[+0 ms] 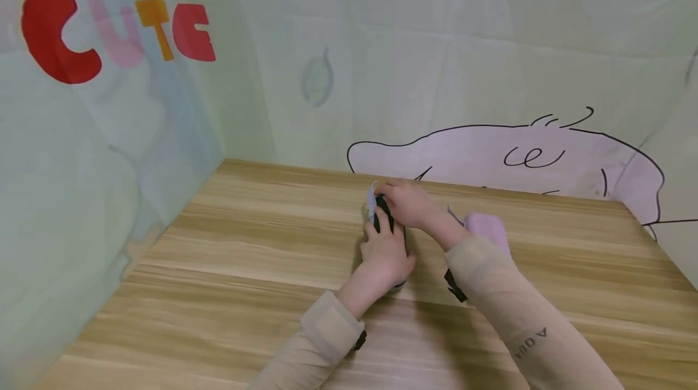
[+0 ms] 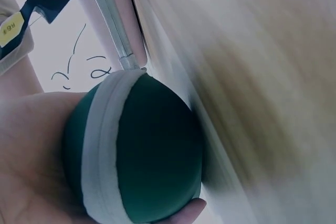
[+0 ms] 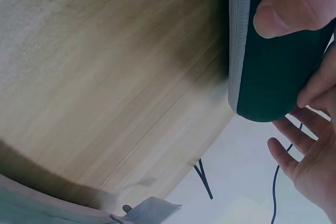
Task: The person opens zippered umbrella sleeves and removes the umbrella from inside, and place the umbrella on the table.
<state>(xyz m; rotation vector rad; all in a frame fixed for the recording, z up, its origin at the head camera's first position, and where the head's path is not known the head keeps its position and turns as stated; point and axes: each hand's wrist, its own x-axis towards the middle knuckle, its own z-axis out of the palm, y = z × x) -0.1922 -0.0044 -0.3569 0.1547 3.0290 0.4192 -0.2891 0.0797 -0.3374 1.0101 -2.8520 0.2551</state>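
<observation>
A dark green zippered case with a pale grey zipper band stands on the wooden table in front of me. My left hand grips its near part, fingers spread over the top and a fingertip curled under the rounded end in the left wrist view. At the far end, my right hand bends its fingers over the case beside a pale bluish strip. What the right fingertips pinch there is hidden in the head view. The right wrist view shows the green side of the case with a thumb pressed against it.
A lilac case lies right of the hands, partly behind the right sleeve. The wooden table meets printed cloth walls at the back and left. Dark wrist straps hang under both cuffs.
</observation>
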